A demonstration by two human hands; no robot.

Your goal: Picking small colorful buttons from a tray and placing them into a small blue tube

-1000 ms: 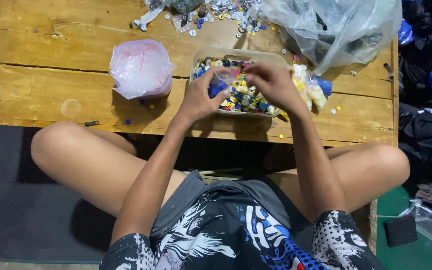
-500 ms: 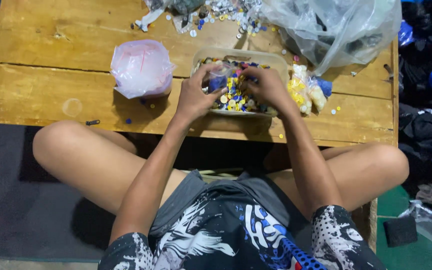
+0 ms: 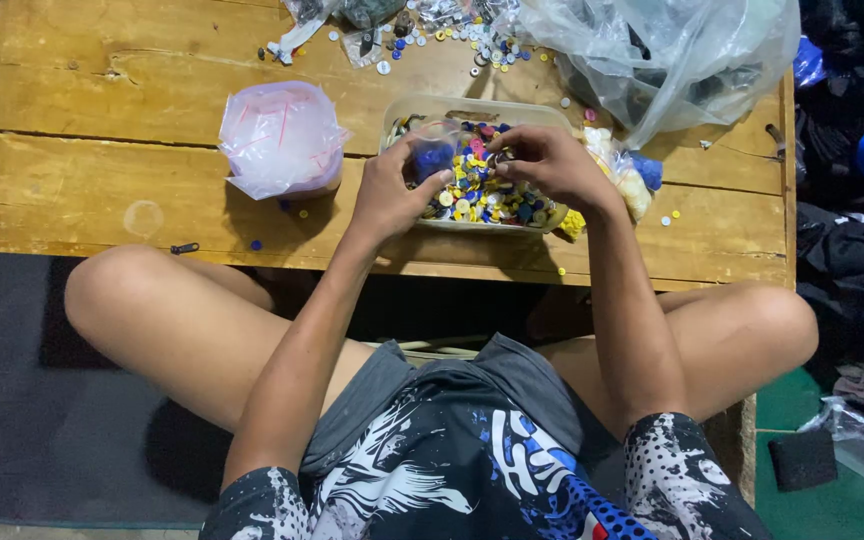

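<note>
Wooden table (image 3: 102,150) with button tray (image 3: 472,108)

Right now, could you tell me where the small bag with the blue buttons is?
In the head view, the small bag is held in the left hand, over the left end of the button tray, right of the pink-tinted bag.

Under my hands the shallow clear plastic tub of small round buttons (image 3: 482,195) is a jumble of yellow, blue, white, red and pink. My left hand (image 3: 389,195) pinches a small clear plastic bag of dark blue buttons (image 3: 433,157). Left of it sits a cloudy white plastic bag with thin red lines (image 3: 280,140). The wooden plank bench (image 3: 102,160) is honey-yellow with darker grain. Beyond my right hand (image 3: 544,165), the big crumpled clear plastic bag (image 3: 672,50) looks grey. My shorts (image 3: 452,470) are black with white and blue print.
</note>
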